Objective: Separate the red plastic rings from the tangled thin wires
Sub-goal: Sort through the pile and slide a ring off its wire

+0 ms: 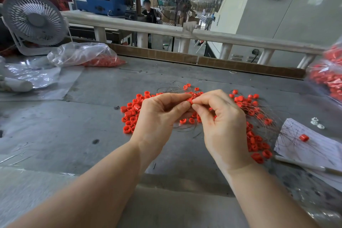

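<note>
Both hands meet above the middle of the grey table [92, 120]. My left hand [159, 114] and my right hand [220, 120] pinch one red ring [190, 100] between thumbs and fingertips. Thin dark wires [174, 89] run from the ring back into a tangle on the table. A pile of loose red rings [130, 114] lies to the left of my hands. More red rings caught in wires [253, 109] spread to the right, down to a cluster [259, 152] near my right wrist.
A paper sheet [314, 146] with one red ring [304, 137] and wires lies at right, a pen [305, 165] beside it. Plastic bags of red rings sit back left [85, 55] and far right [329, 77]. A grey fan [33, 18] stands back left. A white rail [166, 29] borders the table.
</note>
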Demonstrator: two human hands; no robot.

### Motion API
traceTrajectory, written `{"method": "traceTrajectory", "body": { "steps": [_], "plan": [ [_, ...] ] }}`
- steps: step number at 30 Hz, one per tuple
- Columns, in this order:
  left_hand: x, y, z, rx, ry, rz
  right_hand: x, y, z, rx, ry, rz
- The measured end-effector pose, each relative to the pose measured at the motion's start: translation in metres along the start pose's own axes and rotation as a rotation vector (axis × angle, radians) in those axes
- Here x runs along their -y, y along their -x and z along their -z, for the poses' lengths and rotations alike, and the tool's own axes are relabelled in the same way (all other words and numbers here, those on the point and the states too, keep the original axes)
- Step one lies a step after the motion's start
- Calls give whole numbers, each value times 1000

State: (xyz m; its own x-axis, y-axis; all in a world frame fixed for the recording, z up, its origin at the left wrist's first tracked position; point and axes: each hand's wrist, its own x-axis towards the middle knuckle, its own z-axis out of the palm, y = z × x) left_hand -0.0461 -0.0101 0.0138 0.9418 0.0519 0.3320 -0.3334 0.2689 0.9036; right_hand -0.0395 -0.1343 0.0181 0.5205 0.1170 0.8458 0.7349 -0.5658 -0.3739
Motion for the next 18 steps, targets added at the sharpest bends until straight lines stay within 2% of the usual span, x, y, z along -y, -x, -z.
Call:
{"method": "traceTrajectory", "body": {
  "steps": [4, 10, 18],
  "plan": [
    [-1, 0, -1, -9, 1, 11, 2, -1, -1, 16, 25, 26],
    [1, 0, -1, -19, 0, 15, 2, 0, 0, 17, -38, -69],
    [3, -1, -1, 11, -3, 22, -1, 0, 1, 17, -26, -103]
  ]
}}
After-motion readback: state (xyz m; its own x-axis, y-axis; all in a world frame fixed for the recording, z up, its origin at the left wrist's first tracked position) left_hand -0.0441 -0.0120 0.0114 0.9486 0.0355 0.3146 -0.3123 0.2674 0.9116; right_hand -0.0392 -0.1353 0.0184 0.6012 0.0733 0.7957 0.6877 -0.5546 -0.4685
